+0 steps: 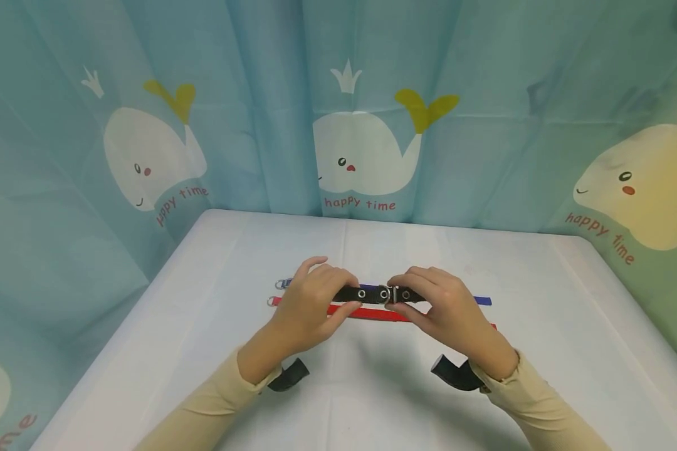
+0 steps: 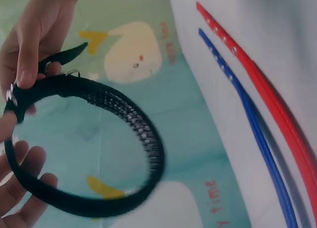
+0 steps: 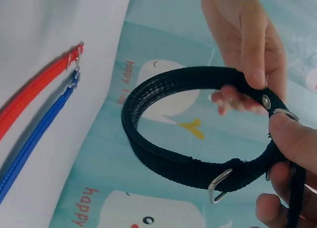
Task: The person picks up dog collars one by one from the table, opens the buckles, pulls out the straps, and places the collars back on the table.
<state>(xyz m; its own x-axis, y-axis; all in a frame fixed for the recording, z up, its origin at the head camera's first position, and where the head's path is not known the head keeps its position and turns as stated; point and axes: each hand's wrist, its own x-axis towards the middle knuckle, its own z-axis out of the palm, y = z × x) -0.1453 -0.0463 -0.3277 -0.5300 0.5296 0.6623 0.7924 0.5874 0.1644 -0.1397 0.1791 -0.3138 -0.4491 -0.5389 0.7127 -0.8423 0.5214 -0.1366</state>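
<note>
A black collar (image 1: 375,294) with metal eyelets is held up over the table, bent into a loop with its ends overlapping. My left hand (image 1: 316,304) pinches it left of the eyelets between thumb and fingers. On the other side, my right hand (image 1: 442,304) pinches it beside the metal buckle (image 3: 287,115). The strap's loose end (image 2: 69,55) sticks out past the right hand in the left wrist view. A metal ring (image 3: 218,186) hangs on the band. Behind and below lie a red collar (image 1: 372,313) and a blue collar (image 1: 482,301), both stretched flat.
The white table (image 1: 570,300) spreads out on both sides of the hands. Behind it hangs a blue curtain (image 1: 271,125) printed with whales. Black straps (image 1: 286,376) show beneath both wrists.
</note>
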